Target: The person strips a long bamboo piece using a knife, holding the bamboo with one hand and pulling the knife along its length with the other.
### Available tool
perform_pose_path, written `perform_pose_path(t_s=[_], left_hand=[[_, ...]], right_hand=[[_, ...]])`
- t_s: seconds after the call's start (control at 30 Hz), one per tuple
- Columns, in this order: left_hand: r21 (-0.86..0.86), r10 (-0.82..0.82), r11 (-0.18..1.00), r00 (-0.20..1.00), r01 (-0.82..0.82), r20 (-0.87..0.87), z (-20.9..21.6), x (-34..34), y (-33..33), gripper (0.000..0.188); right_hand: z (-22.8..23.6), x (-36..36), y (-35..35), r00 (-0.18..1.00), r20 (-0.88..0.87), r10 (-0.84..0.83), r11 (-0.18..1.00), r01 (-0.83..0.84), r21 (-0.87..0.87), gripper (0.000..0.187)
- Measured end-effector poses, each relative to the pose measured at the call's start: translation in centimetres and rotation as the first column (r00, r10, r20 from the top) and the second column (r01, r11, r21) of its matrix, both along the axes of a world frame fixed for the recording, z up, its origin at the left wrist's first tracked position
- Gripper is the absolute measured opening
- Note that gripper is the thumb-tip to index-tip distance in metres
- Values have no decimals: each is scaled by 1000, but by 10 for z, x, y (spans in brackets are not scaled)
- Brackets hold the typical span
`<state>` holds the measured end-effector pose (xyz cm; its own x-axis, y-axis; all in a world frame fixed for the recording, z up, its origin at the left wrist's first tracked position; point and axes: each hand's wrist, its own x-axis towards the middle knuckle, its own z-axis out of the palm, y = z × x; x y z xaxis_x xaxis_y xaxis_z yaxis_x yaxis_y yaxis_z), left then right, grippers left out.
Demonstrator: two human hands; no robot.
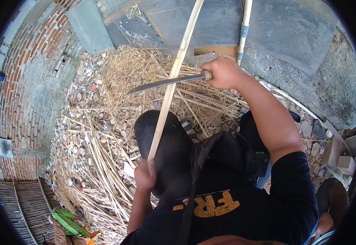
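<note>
My right hand (223, 73) is closed around the short handle of a machete (149, 86), held ahead of me. Its long dark blade points left and crosses a pale bamboo strip (182, 49). Low on that strip, near its lower end, my left hand (144, 174) grips it with the thumb pressed along it. The strip slants up and to the right, past the top of the view. Whether the blade's edge bites into the bamboo, I cannot tell. A black knee or thigh (161, 134) lies beneath the strip.
Split bamboo strips (104, 163) lie over rubble at the left, below a heap of dry shavings (133, 73). Grey panels (284, 32) and a white pipe (245, 24) stand ahead. A brick wall (27, 90) runs along the left. Another person in green (69, 222) is at lower left.
</note>
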<state>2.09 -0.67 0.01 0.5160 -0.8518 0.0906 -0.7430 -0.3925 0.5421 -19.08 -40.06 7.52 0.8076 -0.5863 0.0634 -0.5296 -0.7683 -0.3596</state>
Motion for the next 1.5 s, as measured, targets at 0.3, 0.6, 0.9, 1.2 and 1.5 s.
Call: perform_pose_path(t_s=[0.3,0.6,0.9,1.2,1.5], left_hand=[[-12,22,1000,1000,-21,17,-3,-1,0,42],[8,22,1000,1000,-22,12,1,-2,-1,40],[51,48,998,998,-46,-43,3,-2,0,37],[37,18,999,999,-17,-32,0,0,0,38],[69,15,998,1000,-13,-18,6,-1,-2,37]], right_hand=[[-24,3,-7,986,163,22,1000,-23,6,24],[-9,1,-1,994,102,29,999,-27,-26,23],[-8,5,0,999,51,15,1000,-15,3,22],[-5,2,8,995,90,34,997,-27,-73,26],[-28,2,-9,977,215,0,1000,-2,10,22]])
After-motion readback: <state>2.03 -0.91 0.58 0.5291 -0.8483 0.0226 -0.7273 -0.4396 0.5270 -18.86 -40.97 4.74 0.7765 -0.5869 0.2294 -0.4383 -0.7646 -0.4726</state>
